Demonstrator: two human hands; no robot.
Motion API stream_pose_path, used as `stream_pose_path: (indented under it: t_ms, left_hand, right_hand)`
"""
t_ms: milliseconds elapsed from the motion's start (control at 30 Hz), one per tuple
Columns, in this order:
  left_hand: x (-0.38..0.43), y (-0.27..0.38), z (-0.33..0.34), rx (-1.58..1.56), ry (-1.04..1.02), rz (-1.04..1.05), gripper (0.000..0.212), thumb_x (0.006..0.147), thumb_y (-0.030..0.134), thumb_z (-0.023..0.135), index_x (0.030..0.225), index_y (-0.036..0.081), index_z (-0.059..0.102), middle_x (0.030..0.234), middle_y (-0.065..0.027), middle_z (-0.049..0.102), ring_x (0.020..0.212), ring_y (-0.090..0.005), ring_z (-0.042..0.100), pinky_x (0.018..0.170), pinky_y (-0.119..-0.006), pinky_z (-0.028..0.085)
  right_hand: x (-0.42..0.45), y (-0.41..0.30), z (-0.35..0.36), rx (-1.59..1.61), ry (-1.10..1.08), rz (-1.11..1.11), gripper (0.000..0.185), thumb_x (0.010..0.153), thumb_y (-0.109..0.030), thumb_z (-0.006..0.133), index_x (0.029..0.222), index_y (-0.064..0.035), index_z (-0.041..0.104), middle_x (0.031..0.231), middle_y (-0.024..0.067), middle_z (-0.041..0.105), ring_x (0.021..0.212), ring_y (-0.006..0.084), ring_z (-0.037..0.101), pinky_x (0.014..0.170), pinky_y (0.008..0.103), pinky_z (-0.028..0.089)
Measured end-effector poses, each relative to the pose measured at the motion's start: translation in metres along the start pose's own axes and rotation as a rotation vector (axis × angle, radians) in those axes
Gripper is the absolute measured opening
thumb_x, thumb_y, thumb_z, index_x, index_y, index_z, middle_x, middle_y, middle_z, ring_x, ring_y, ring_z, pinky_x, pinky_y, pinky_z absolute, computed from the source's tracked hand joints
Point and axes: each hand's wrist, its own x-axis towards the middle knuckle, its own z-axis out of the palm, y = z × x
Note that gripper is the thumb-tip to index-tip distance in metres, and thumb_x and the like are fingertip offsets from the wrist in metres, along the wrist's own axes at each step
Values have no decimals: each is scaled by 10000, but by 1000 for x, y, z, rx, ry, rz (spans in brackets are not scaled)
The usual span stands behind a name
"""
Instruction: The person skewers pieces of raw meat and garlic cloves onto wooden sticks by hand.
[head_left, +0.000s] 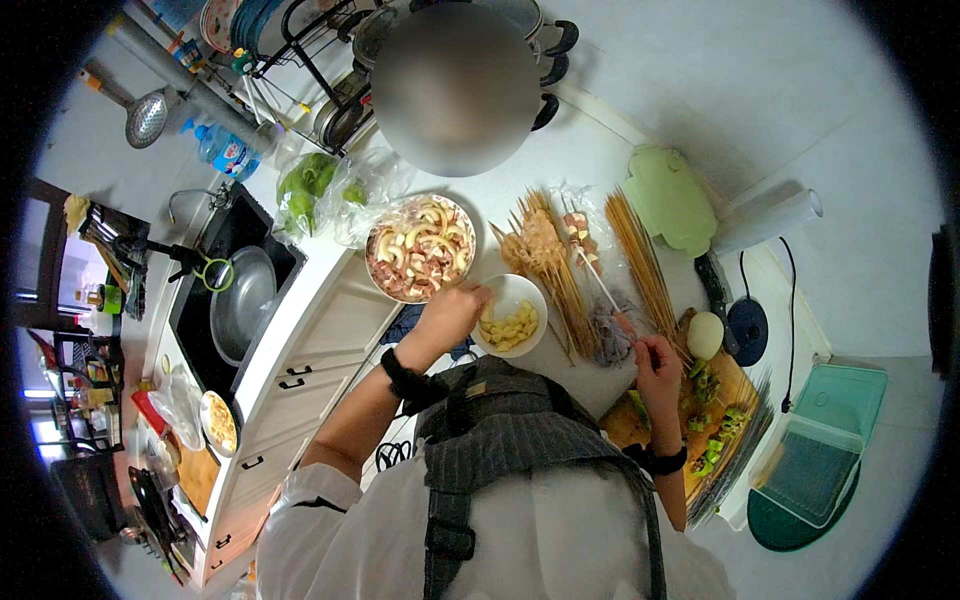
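My left hand (451, 309) is between two bowls, its fingertips bunched at the rim of a white bowl (538, 300) of peeled garlic cloves (507, 331). Whether it pinches anything is hidden. Beyond it, a patterned bowl (470, 234) holds cut raw meat and onion slices (420, 251). In my right hand (658, 369) is the end of a thin skewer (600, 281), pointing away from me, with a piece of meat (624, 322) near the fingers. Threaded meat skewers (579, 229) lie on clear plastic beyond, beside a bundle of wooden skewers with pale pieces (546, 244).
Bare wooden skewers (637, 255) lie right of centre, near a green plastic container (671, 199). A cleaver (712, 281), a peeled onion (706, 335) and chopped green pepper (705, 461) are by the wooden board (727, 375). Bagged green peppers (306, 187) and a sink (202, 315) are leftward.
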Motion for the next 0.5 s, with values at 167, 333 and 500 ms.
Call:
stream_pose_path:
  t_ms: [167,333,500]
  left_hand:
    - [17,-3,-13,237,-185,244,99,721,76,573,805,55,620,826,-119,587,831,-296,576,742,-384,479]
    - [14,-14,33,385,-349,386,151,752,112,562,869,55,639,890,-104,616,845,-268,593,744,-367,484]
    - [17,-15,55,369,-306,374,163,768,86,553,896,5,615,880,-123,610,815,-257,601,711,-354,485]
  right_hand:
    - [-7,3,-6,2,55,-14,99,847,-108,582,861,-10,583,717,59,577,617,136,521,575,268,425]
    - [-2,2,-4,-61,58,-99,92,862,-106,570,844,-16,576,696,53,556,582,129,486,543,278,408]
    - [-10,4,-9,14,50,0,130,901,-132,532,856,-13,556,711,1,495,604,76,408,560,226,356]
